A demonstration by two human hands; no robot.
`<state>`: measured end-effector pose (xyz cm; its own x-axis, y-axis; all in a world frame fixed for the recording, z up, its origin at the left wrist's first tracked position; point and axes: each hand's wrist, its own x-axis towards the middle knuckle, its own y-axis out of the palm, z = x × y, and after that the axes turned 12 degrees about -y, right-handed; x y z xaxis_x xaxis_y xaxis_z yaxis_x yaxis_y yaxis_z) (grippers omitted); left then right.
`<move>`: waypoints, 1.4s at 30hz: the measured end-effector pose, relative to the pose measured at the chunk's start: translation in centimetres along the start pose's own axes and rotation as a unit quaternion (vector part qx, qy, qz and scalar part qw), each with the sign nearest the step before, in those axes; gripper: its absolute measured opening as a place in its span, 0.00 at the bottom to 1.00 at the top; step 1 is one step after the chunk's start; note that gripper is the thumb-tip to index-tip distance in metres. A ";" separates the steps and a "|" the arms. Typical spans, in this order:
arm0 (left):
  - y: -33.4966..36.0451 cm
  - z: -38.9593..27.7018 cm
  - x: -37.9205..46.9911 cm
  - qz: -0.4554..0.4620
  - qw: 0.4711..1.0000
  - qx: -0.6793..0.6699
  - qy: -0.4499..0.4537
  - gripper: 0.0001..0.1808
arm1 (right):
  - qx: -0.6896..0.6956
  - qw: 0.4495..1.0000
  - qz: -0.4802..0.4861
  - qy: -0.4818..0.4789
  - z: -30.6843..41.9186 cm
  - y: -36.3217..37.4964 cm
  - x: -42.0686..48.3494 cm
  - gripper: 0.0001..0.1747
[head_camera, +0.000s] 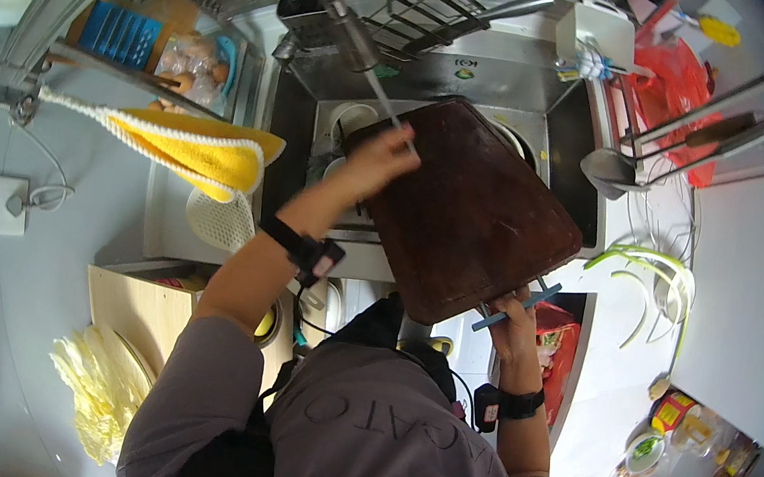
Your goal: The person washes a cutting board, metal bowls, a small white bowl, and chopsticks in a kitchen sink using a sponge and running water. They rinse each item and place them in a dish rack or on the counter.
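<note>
A dark brown rectangular board or tray (468, 215) is held tilted over a stainless steel sink (544, 159). My right hand (515, 327) grips its lower right end by a metal handle with a blue-grey bar (517, 308). At its upper left, my left hand (382, 164) lies blurred beside the surface, in a thin stream of water from the faucet (353, 39). Whether the left hand holds anything cannot be told. Behind the board, a white bowl (355, 122) and other dishes lie partly hidden in the sink.
A yellow towel (194, 149) hangs at the left above a white perforated scoop (220, 217). Ladles (606, 171) hang at the right, over green onion stalks (641, 261) on the white counter. A black wire rack (424, 17) stands behind the sink.
</note>
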<state>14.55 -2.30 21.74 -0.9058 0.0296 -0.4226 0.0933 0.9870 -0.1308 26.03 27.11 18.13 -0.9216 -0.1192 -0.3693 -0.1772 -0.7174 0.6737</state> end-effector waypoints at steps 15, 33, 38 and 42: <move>7.7 7.3 6.1 0.067 0.837 0.474 0.266 0.23 | 0.028 0.998 -0.040 0.026 -3.3 -1.4 -2.1 0.39; -2.5 8.4 12.2 -0.122 0.737 0.664 0.022 0.25 | 0.028 0.999 0.002 0.039 -2.4 -4.1 -3.9 0.39; 4.9 6.9 8.1 0.024 0.814 0.494 0.305 0.28 | 0.032 0.997 0.008 0.068 -2.3 -4.6 -3.5 0.38; 9.6 6.7 4.7 0.196 0.755 0.501 0.375 0.32 | 0.024 0.997 -0.015 0.069 -2.6 -5.0 -3.5 0.38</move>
<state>13.92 6.25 12.49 -0.6725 0.7396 -0.0281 0.3403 0.2753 -0.8991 31.04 29.31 14.35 -0.8595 -0.1938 -0.4729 -0.2240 -0.6888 0.6895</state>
